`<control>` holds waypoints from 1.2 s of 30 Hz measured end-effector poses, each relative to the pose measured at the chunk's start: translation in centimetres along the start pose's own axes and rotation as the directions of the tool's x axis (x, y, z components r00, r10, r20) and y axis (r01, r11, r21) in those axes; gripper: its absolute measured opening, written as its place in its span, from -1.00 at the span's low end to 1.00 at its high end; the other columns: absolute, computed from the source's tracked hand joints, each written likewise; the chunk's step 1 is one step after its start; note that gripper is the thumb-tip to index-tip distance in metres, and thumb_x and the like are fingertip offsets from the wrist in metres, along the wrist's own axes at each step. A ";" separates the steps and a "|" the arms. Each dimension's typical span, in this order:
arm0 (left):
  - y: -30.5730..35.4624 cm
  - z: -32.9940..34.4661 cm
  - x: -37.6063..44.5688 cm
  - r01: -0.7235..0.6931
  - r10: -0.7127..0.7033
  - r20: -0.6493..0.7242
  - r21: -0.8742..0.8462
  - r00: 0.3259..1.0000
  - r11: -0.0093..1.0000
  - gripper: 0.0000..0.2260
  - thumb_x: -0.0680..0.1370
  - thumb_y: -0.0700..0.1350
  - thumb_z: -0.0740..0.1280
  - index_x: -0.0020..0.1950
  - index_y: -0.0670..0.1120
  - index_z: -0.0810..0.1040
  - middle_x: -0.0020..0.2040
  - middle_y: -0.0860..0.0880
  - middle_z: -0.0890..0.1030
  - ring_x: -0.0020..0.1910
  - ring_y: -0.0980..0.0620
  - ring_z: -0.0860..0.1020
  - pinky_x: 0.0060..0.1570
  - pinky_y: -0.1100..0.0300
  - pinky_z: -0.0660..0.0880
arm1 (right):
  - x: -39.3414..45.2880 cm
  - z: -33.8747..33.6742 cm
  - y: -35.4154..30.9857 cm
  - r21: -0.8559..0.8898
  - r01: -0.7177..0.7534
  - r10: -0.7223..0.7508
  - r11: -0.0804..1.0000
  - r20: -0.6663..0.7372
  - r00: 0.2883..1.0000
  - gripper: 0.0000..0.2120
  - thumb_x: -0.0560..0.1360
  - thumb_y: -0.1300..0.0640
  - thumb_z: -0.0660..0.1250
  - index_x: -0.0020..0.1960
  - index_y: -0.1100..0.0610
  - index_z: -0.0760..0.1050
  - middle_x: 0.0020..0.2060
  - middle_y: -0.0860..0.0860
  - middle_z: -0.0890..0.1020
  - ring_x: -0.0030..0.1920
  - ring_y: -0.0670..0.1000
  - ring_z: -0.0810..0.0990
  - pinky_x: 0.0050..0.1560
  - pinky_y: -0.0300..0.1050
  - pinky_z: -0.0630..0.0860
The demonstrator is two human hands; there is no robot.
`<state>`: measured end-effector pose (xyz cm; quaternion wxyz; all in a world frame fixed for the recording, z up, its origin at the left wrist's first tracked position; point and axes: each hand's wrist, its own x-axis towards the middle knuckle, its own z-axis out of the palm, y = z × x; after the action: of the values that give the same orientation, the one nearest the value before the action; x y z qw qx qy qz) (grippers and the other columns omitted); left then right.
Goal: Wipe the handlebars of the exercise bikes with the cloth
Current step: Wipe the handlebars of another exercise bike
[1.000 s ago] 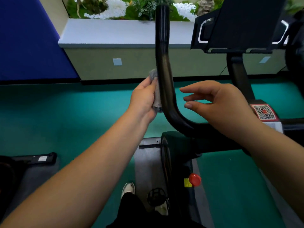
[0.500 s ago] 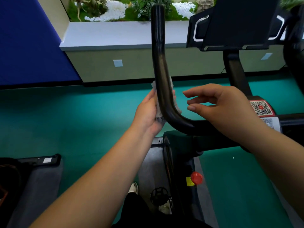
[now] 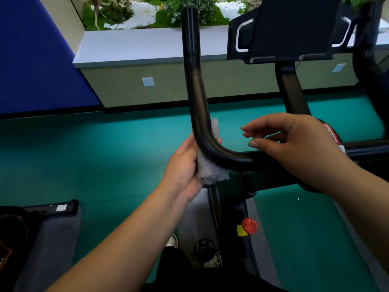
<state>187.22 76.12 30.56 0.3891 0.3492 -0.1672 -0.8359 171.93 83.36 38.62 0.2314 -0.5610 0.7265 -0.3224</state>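
Sliding down the bar (image 3: 194, 85), my left hand (image 3: 184, 167) has brought the cloth (image 3: 207, 169) (fingers wrapped round both) from mid-upright to the bend; right hand (image 3: 294, 142), loosely open, hovers empty above the crossbar; the horizontal stretch is unwiped.

Cloth (image 3: 210, 167) under handlebar (image 3: 196, 106) bend; left hand (image 3: 185, 167) left, right hand (image 3: 294, 144) right.
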 end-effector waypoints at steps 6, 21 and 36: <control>-2.0 -1.1 -2.8 -0.013 0.013 0.009 0.033 1.000 0.999 -0.74 0.60 -0.33 0.14 0.19 -0.20 0.56 0.05 -0.12 0.67 -0.09 0.05 0.65 -0.08 0.23 0.59 | -0.5 0.1 0.6 -0.118 0.059 -0.057 0.991 0.027 0.998 -0.77 0.40 0.18 0.48 -0.03 -0.11 0.63 -0.13 -0.24 0.65 -0.05 -0.31 0.54 -0.03 -0.48 0.42; -4.3 0.3 -4.1 0.044 -0.045 0.012 0.064 0.999 0.997 -0.65 0.56 -0.43 0.10 0.16 -0.19 0.58 0.08 -0.14 0.66 -0.02 -0.03 0.64 0.00 0.12 0.59 | -2.3 -1.3 1.3 -0.271 0.192 -0.174 0.943 0.088 0.981 -0.72 0.40 0.28 0.46 0.04 0.00 0.65 -0.09 -0.13 0.62 -0.03 -0.10 0.56 0.07 -0.29 0.42; -6.6 2.0 -3.5 0.054 -0.048 -0.035 0.193 0.998 0.980 -0.79 0.57 -0.39 0.16 0.00 -0.23 0.57 -0.02 -0.23 0.63 -0.05 -0.14 0.61 0.03 -0.04 0.57 | -3.1 -2.6 2.8 -0.378 0.271 -0.249 0.886 0.106 0.963 -0.69 0.38 0.30 0.48 0.08 0.06 0.65 -0.04 -0.07 0.64 0.02 0.01 0.58 0.40 0.19 0.25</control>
<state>183.87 83.04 29.89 0.3343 0.4020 -0.2328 -0.8201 169.04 87.40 38.28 0.0900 -0.6964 0.6877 -0.1844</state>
